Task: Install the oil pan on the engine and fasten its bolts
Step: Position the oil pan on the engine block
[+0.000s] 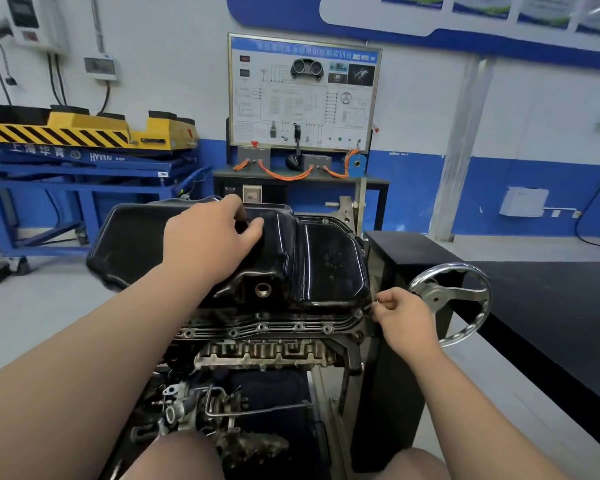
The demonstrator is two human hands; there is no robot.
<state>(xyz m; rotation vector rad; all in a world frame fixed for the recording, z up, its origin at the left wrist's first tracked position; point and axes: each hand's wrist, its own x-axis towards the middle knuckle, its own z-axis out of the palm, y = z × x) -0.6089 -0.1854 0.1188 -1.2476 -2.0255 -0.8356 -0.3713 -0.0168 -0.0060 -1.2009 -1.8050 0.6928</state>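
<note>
The left hand (212, 237) lies palm-down on top of the glossy black stamped-metal oil pan (326, 265), fingers curled over the ridge of its deep section and thumb spread towards the right, so it grips the pan from above. The right hand (402, 317) is nearly closed, thumb and fingertips pinching a small metal bolt (376, 302) just at the pan's near-right corner, where the flange meets the block. Most of the bolt is hidden by the fingers.

The oil pan sits on the upturned grey metal engine (257, 355), its bolt-hole flange running along the near edge and an open threaded drain hole (263, 289) facing the camera. Right of the pan stands a tall black stand housing (406, 251) with a chrome spoked handwheel (451, 299) just beyond the right hand — that side is tight. The left side of the pan overhangs open grey floor (49, 306).

A long black bench top (551, 306) runs along the right. Behind are a blue lift trolley with a yellow, black-striped deck (84, 140) and a framed wiring training board (305, 91) against a white-and-blue wall.
</note>
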